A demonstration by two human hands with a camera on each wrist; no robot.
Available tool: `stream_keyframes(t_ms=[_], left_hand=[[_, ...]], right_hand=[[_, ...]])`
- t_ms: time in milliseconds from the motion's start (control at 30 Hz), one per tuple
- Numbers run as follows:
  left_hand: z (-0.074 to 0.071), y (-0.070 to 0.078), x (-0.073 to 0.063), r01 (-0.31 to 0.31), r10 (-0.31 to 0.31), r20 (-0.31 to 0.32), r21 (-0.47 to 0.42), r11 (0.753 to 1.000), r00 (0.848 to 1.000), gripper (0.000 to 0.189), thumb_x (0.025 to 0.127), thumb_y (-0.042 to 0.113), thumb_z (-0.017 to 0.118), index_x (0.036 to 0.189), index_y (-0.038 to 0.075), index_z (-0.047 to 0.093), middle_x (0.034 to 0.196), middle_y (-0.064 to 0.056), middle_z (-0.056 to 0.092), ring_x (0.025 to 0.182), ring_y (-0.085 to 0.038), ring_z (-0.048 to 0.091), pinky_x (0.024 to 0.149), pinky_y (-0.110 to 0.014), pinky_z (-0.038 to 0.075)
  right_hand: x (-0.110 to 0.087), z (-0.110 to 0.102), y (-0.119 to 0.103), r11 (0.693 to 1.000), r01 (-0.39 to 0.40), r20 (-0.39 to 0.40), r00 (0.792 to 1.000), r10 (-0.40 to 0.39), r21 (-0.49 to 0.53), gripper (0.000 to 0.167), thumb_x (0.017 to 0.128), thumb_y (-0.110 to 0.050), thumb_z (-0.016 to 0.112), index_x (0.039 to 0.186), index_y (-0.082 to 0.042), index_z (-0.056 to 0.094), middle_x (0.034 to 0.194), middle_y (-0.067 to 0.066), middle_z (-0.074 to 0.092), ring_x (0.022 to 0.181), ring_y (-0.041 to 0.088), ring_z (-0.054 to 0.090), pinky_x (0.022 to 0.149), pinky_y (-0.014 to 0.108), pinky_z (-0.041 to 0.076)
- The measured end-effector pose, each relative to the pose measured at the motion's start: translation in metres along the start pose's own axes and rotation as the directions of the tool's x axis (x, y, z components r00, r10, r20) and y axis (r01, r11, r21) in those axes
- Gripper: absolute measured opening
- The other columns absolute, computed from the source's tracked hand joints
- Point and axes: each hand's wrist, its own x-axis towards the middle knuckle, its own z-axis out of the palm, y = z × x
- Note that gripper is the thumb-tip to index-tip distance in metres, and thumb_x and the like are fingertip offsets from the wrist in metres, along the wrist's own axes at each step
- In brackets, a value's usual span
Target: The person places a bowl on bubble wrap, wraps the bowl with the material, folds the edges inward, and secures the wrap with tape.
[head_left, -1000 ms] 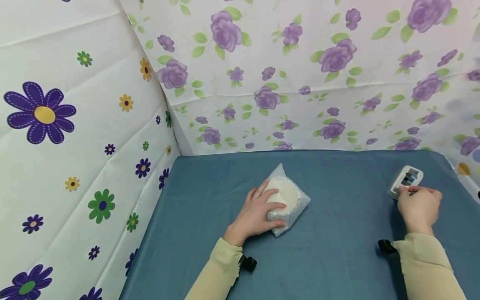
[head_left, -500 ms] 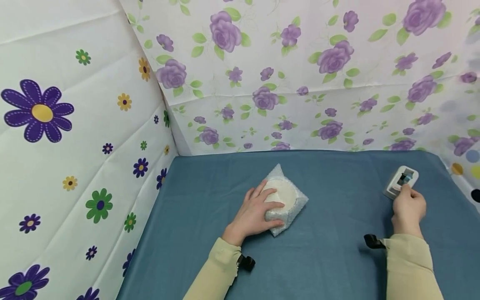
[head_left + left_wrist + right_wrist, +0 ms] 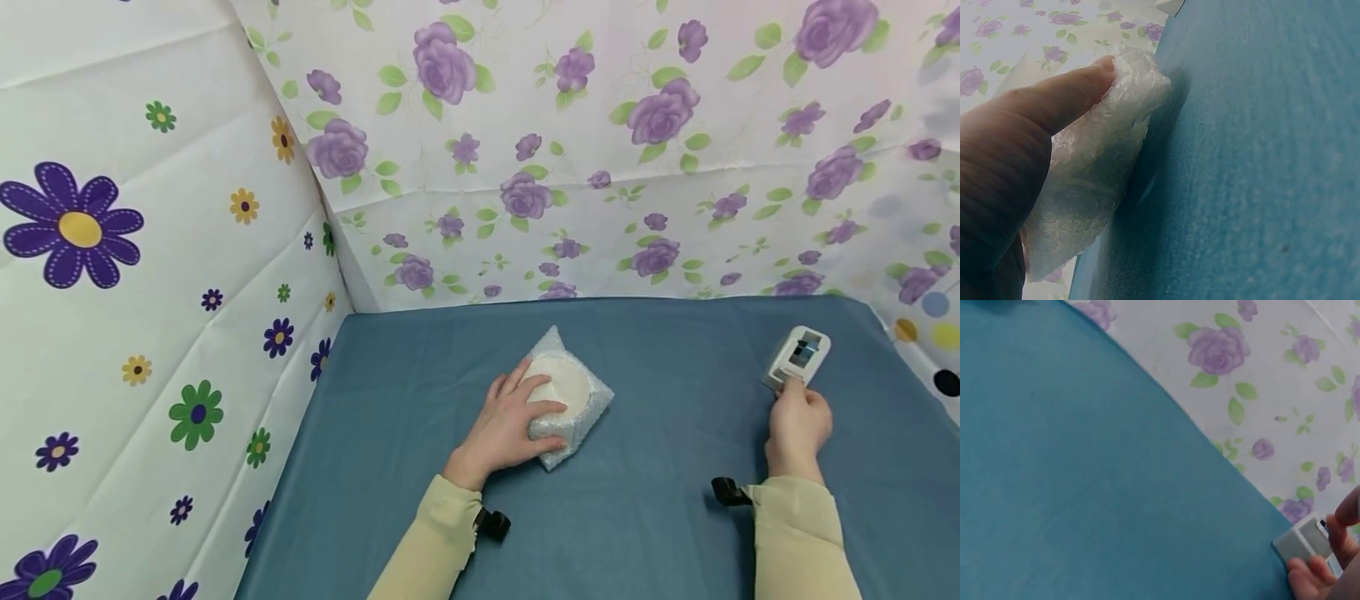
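Note:
A round, pale disc-shaped thing [image 3: 572, 387] in bubble wrap [image 3: 592, 417] lies at the middle of the table. My left hand [image 3: 498, 429] rests on its left side with fingers spread over the top. In the left wrist view the thumb [image 3: 1072, 94] touches the wrap's edge. At the far right, my right hand [image 3: 799, 429] holds the near end of a small white box [image 3: 815, 337] with a dark, shiny window in its top. The right wrist view shows fingers [image 3: 1302, 575] on the side of this box [image 3: 1297, 545]; most of the hand is cut off.
A blue-grey cloth [image 3: 637, 500] covers the table. White sheets with flowers stand as walls on the left [image 3: 172, 333] and at the back [image 3: 495, 100]. A black wrist camera [image 3: 492, 526] sits at the left cuff and another black camera [image 3: 727, 492] at the right.
My right hand has moved left and back from over the white box to its near end, so more of the box's window shows. The left hand and the bubble-wrapped thing have stayed put.

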Motion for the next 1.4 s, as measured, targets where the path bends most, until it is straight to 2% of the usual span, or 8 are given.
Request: stream_keyframes(t_ms=[167,433,733,867,967,1067,1233,1400], left_hand=[[0.000,0.000,0.000,0.006,-0.006,0.019,-0.009,1.000,1.000,0.051,0.095,0.062,0.076,0.138,0.035,0.074,0.165,-0.001,0.045,0.165,-0.028,0.009,0.124,-0.064,0.024],[-0.003,0.001,0.000,0.006,-0.006,0.013,-0.016,1.000,1.000,0.051,0.095,0.062,0.076,0.138,0.034,0.074,0.165,-0.001,0.045,0.165,-0.028,0.008,0.124,-0.065,0.023],[-0.002,0.001,0.000,0.012,-0.011,0.013,-0.032,0.999,1.000,0.052,0.096,0.062,0.075,0.139,0.034,0.073,0.166,-0.001,0.044,0.165,-0.029,0.009,0.123,-0.066,0.023],[-0.002,0.001,0.000,0.015,-0.015,0.011,-0.037,0.999,1.000,0.051,0.099,0.064,0.069,0.139,0.034,0.073,0.167,-0.002,0.043,0.165,-0.030,0.009,0.123,-0.067,0.022],[-0.004,0.002,0.000,0.021,-0.021,0.009,-0.071,0.997,1.000,0.045,0.106,0.059,0.060,0.140,0.033,0.073,0.167,-0.002,0.043,0.165,-0.029,0.008,0.124,-0.068,0.020],[-0.006,0.003,-0.001,0.028,-0.027,0.009,-0.113,0.993,1.000,0.040,0.114,0.049,0.049,0.141,0.031,0.073,0.168,-0.003,0.043,0.165,-0.029,0.007,0.125,-0.067,0.018],[-0.006,0.003,0.000,0.028,-0.027,0.006,-0.121,0.992,1.000,0.042,0.117,0.044,0.042,0.140,0.030,0.074,0.167,-0.003,0.044,0.165,-0.029,0.008,0.125,-0.066,0.018],[-0.005,0.004,0.000,0.042,-0.041,0.008,-0.120,0.992,0.999,0.042,0.117,0.046,0.042,0.140,0.031,0.073,0.167,-0.002,0.044,0.165,-0.028,0.008,0.125,-0.066,0.018]], right_hand=[[0.001,-0.001,0.010,1.000,0.027,-0.019,0.999,-0.027,0.006,0.029,0.107,-0.031,0.044,0.092,-0.013,0.061,0.079,-0.005,0.045,0.072,0.017,0.040,0.067,0.032,0.033],[0.006,0.000,0.013,0.999,0.029,-0.024,0.999,-0.028,0.044,0.035,0.109,-0.038,0.051,0.085,-0.017,0.065,0.079,-0.006,0.047,0.072,0.016,0.041,0.066,0.029,0.034],[0.005,-0.001,0.013,0.999,-0.005,-0.007,1.000,0.006,0.052,0.032,0.104,-0.029,0.053,0.078,-0.022,0.070,0.101,-0.004,0.051,0.083,0.015,0.042,0.077,0.032,0.036],[0.006,-0.005,0.013,0.998,-0.019,0.013,1.000,0.018,0.058,0.034,0.103,-0.027,0.055,0.072,-0.025,0.069,0.086,-0.012,0.057,0.078,0.009,0.050,0.074,0.026,0.040],[0.008,-0.011,0.013,0.999,-0.032,0.050,0.998,0.032,0.008,0.033,0.104,-0.028,0.055,0.074,-0.024,0.069,0.071,-0.016,0.060,0.067,0.004,0.058,0.063,0.021,0.046],[0.010,-0.017,0.013,0.993,-0.025,0.071,0.997,0.033,-0.114,0.035,0.104,-0.032,0.055,0.075,-0.021,0.070,0.063,-0.014,0.059,0.061,0.006,0.057,0.055,0.024,0.046],[0.012,-0.023,0.009,0.941,0.037,0.069,0.997,-0.014,-0.337,0.041,0.100,-0.033,0.053,0.067,-0.017,0.071,0.057,-0.009,0.058,0.061,0.016,0.053,0.055,0.034,0.042],[0.013,-0.024,0.004,0.913,0.057,0.083,0.996,-0.025,-0.405,0.043,0.099,-0.031,0.053,0.061,-0.014,0.069,0.054,-0.006,0.057,0.056,0.019,0.053,0.052,0.036,0.042]])
